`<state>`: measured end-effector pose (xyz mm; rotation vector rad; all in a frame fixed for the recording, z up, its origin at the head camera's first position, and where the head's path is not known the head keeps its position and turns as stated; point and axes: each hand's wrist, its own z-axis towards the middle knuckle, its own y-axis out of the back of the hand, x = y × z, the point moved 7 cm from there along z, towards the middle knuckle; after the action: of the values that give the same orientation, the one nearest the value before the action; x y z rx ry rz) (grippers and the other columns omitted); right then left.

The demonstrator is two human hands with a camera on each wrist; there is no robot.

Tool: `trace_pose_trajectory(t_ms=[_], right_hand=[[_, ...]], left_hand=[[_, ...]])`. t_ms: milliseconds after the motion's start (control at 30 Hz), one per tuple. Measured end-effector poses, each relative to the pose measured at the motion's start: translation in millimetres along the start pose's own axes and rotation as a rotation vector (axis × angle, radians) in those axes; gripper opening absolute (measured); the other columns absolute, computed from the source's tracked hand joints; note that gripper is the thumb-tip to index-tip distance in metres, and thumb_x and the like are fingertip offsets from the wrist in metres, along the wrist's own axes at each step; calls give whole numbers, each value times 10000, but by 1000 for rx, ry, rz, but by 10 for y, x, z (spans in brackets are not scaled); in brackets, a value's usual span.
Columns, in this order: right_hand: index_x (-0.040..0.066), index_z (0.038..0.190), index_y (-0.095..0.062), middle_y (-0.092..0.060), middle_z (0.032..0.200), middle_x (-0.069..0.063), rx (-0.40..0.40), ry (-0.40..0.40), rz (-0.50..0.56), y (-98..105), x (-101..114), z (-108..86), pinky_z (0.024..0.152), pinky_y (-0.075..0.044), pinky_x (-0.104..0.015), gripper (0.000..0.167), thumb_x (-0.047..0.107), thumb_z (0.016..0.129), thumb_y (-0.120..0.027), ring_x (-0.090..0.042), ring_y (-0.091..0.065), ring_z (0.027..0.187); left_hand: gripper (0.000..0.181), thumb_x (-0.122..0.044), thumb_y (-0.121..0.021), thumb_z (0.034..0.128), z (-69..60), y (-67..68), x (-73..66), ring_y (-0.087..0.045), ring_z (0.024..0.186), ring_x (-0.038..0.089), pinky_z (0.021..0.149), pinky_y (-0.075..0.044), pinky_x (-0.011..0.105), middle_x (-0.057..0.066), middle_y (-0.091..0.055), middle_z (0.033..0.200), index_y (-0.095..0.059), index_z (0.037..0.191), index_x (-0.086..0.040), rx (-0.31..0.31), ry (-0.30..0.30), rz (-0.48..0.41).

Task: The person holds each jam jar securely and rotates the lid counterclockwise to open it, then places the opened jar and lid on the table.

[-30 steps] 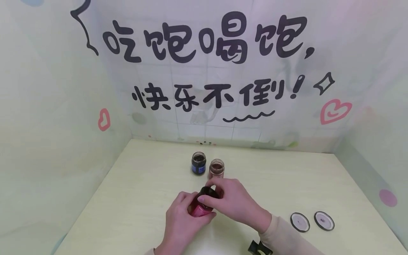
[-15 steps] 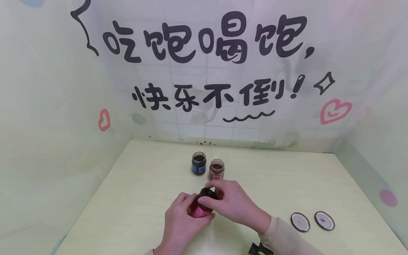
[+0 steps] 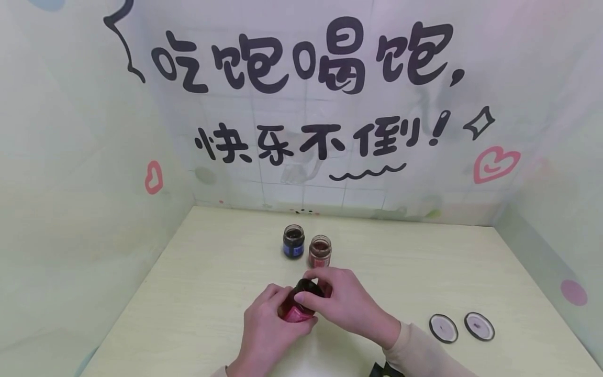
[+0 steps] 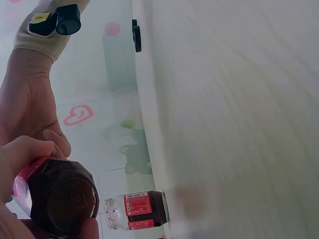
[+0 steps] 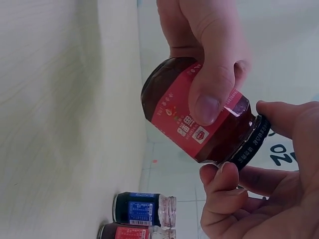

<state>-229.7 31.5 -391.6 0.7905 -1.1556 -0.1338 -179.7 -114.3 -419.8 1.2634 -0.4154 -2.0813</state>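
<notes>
A jam jar (image 5: 174, 112) with a dark red filling and a pink-red label is held tilted above the table. My left hand (image 3: 270, 319) grips its body, and the thumb lies across the label in the right wrist view. The fingers and thumb of my right hand (image 3: 350, 301) pinch the rim of the black lid (image 5: 251, 144), which sits on the jar's mouth. In the left wrist view the jar's base (image 4: 67, 204) faces the camera. Just beyond the hands stand two lidless jars, one with a blue label (image 3: 294, 248) and one with a red label (image 3: 321, 255).
Two lids, one (image 3: 443, 328) beside the other (image 3: 479, 326), lie with their pale insides up on the right of the table (image 3: 221, 251). A black device (image 3: 386, 369) is worn at the right sleeve. Printed fabric walls (image 3: 330, 193) enclose the table's back and sides.
My right hand and the lid have shifted very slightly down and toward me. The left hand keeps its grip on the jar, and the standing jars and loose lids have not moved.
</notes>
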Motion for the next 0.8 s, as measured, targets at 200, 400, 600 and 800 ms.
trace_pose_trajectory(t_ms=[200, 400, 600, 800], right_hand=[[279, 1001, -720, -552, 608, 79, -21, 48, 6, 2, -4, -21, 510, -444, -243, 236, 492, 896, -723, -60, -502, 541], [289, 1002, -736, -555, 661, 83, -48, 83, 31, 29, 0, -44, 504, -429, -234, 235, 492, 884, -741, -57, -492, 560], [327, 958, -718, -535, 688, 91, -49, 136, 32, 39, 26, -70, 496, -404, -221, 120, 425, 896, -748, -52, -471, 567], [337, 963, -716, -562, 730, 100, -48, 156, 43, 57, 31, -84, 497, -414, -228, 110, 420, 898, -748, -56, -485, 580]], left_hand=[[452, -356, -966, 544, 5, 2, -31, -555, 701, 9, 609, -498, 179, -164, -556, 831, -737, 900, -198, -2, -54, 25], [445, -360, -963, 536, 14, 19, -74, -542, 678, -29, 592, -460, 126, -185, -570, 817, -731, 886, -213, -26, -114, 34], [439, -346, -961, 527, 8, 30, -109, -539, 667, -32, 578, -438, 106, -189, -593, 789, -724, 872, -211, -37, -155, 37], [433, -337, -965, 526, 20, 27, -124, -540, 663, -37, 574, -436, 103, -196, -598, 780, -715, 861, -221, -29, -160, 11]])
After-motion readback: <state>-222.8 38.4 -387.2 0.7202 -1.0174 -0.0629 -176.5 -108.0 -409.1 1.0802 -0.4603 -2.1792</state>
